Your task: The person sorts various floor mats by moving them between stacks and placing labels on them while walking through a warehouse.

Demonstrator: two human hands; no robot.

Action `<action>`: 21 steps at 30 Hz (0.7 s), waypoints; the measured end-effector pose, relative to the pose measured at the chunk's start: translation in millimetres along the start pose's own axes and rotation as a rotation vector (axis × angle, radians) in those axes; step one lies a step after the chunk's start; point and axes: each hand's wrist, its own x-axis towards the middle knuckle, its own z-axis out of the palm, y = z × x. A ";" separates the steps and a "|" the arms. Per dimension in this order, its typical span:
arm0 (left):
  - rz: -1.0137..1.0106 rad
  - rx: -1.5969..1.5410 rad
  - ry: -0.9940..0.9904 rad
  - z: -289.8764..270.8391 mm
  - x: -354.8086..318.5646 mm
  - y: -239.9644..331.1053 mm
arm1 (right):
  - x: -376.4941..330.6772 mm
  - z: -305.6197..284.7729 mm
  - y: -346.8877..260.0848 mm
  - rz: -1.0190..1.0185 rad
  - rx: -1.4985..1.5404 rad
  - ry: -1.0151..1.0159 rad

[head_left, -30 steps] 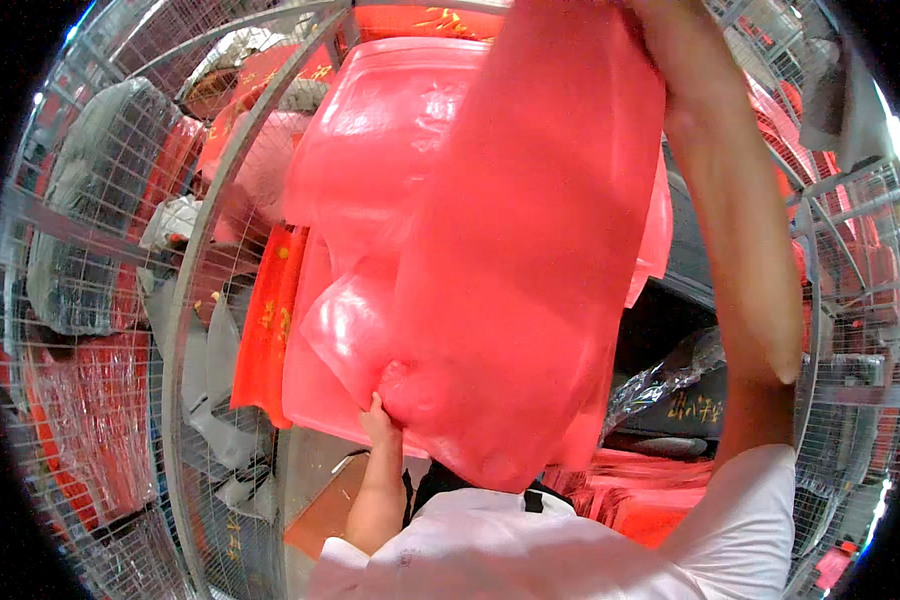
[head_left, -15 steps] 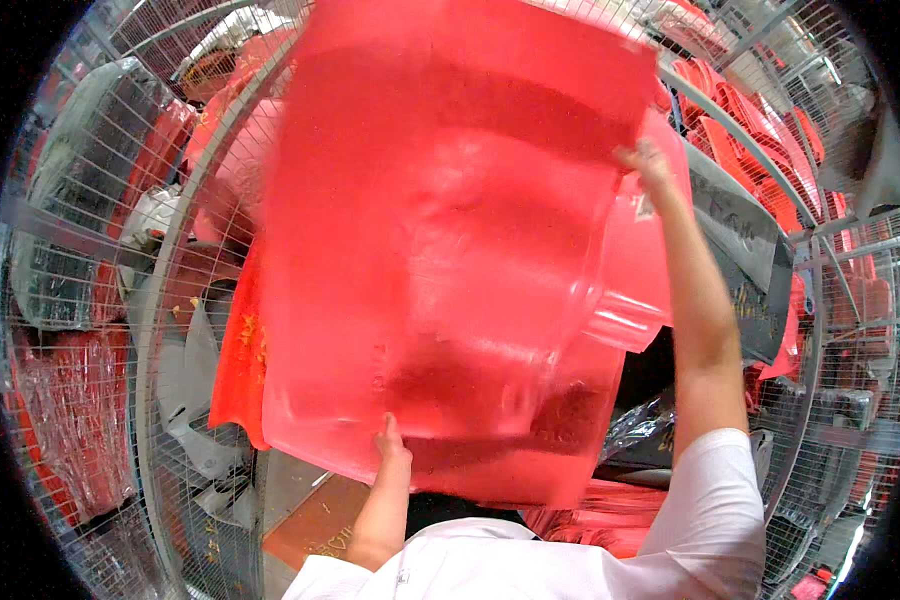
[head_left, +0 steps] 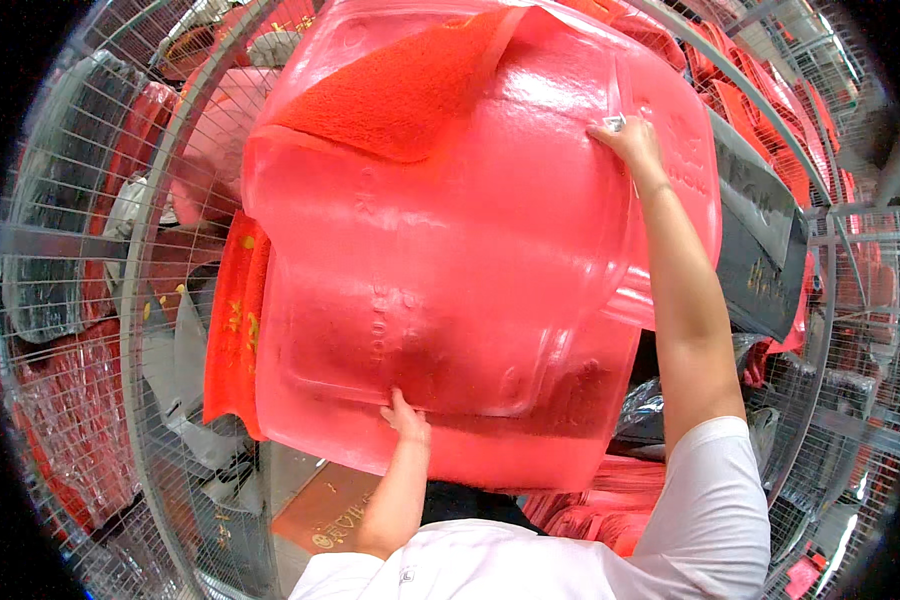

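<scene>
A large pinkish-red mat [head_left: 490, 250] with a glossy, embossed underside fills the middle of the view. At its far end a flap [head_left: 410, 95] is folded over, showing a rough orange-red pile. My left hand [head_left: 408, 420] lies on the near part of the mat, its fingers stretched out against the surface. Farther off on the right, my right hand [head_left: 632, 148] is closed in a pinch around a small white label [head_left: 613, 123], just above the mat. Whether the label is fixed to the mat cannot be told.
Curved-looking wire mesh walls [head_left: 145, 250] stand on both sides. Grey mats [head_left: 760, 240] lie at the right, and a stack of red mats [head_left: 610, 495] sits near my right side. An orange mat [head_left: 235, 320] hangs at the left, above a brown printed board [head_left: 325, 510].
The upper red sheet I was holding has moved away toward the far end, where a folded pile flap now shows. My right hand has shifted slightly left and farther off, to the white label.
</scene>
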 end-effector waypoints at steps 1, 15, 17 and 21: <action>-0.133 -0.102 -0.117 -13.7 12.7 -10.0 | -5.6 -2.1 -13.3 0.033 -0.034 0.056; 0.263 0.460 -0.772 -47.2 -2.9 -58.7 | -40.5 -18.3 -2.0 -0.176 0.531 0.131; 0.246 0.310 -0.707 -65.9 -15.8 -8.5 | -80.4 -52.6 -1.8 -0.295 0.409 0.023; 0.398 0.019 -0.728 -133.1 -105.0 176.5 | -180.5 -118.1 33.4 0.050 1.075 -0.112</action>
